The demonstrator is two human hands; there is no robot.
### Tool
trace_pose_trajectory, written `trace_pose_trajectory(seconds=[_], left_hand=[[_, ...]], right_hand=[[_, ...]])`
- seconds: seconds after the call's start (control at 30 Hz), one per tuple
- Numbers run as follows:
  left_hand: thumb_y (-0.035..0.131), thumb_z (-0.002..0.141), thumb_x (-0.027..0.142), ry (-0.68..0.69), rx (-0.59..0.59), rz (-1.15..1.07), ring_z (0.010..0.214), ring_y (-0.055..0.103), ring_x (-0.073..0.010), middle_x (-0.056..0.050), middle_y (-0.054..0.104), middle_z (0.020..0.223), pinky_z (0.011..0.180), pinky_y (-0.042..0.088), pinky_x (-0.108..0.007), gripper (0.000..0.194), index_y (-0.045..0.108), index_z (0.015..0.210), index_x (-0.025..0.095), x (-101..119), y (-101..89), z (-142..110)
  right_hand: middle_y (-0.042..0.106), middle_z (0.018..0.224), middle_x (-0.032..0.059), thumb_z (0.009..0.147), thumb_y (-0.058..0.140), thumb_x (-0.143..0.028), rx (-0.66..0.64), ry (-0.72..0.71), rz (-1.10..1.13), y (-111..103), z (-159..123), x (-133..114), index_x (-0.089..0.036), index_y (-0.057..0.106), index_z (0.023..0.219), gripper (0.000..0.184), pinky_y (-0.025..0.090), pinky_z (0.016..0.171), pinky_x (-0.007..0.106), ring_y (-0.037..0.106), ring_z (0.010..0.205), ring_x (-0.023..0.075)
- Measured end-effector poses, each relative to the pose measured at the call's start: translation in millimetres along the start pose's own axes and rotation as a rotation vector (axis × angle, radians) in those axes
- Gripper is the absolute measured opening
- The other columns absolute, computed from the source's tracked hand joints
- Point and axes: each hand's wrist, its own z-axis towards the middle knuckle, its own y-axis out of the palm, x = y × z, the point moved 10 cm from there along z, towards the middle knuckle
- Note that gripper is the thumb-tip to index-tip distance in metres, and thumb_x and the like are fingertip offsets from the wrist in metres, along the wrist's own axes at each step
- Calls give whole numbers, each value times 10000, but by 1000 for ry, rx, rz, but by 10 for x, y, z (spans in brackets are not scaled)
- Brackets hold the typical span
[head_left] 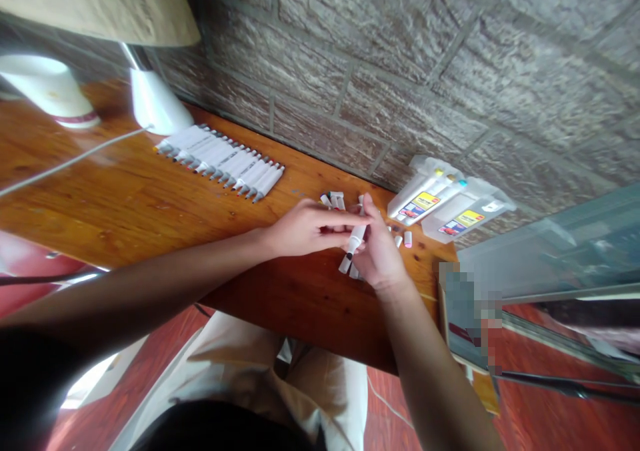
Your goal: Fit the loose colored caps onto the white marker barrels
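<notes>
A white marker (357,236) with a dark lower end tilts between my two hands above the wooden desk. My left hand (313,227) comes in from the left with its fingers closed on the marker. Wrapped around the marker from the other side is my right hand (381,251), its thumb pointing up; its other fingers are partly hidden. Below the hands, white pieces (345,264) lie partly covered. More loose white markers (337,201) rest just behind the left fingers. A pink-ended cap (408,239) lies right of the right hand.
A long row of grey-capped markers (220,161) lies along the wall. Two clear plastic cases (455,217) stand at the right, one with a few markers inside. A lamp (155,104), its cord and a paper cup (55,94) occupy the desk's left part.
</notes>
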Motion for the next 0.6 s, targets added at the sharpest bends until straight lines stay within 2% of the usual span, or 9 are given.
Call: trace_pose_trajectory(seconds=[0.1,0.23,0.33,0.43,0.6], left_hand=[[721,891,263,22,-5,20,658,677,-96,-54,806,863,673,469,-163,322,766,1206,211,19,11,-4],[705,906,277,52,-29,45,654,662,-86,-42,801,859,676,468,-153,312,765,1207,222,51,57,-24],[715,896,294,68,-26,113,632,637,-82,-29,787,809,668,456,-153,270,791,1151,246,74,68,-34],[705,902,304,106,-8,140,589,599,-79,-17,764,744,639,441,-160,278,786,1164,255,125,53,-34],[700,896,295,120,-19,106,564,582,-88,-4,734,670,640,443,-173,313,774,1195,244,164,61,-27]], right_hand=[[527,545,-53,796,744,-613,-1,13,47,12,-8,20,-219,544,682,456,241,382,231,354,424,84],[467,535,-75,779,787,-489,61,-30,180,25,-27,23,-213,468,618,451,356,440,211,406,470,77],[419,530,-77,813,740,-467,98,-64,244,39,-50,10,-219,439,606,441,402,482,217,417,489,85],[375,517,-79,820,711,-472,100,-123,210,47,-80,-68,-224,431,601,433,399,479,231,400,467,90],[387,516,-77,800,711,-478,98,-190,127,32,-110,-156,-224,441,612,416,362,450,237,400,435,87]])
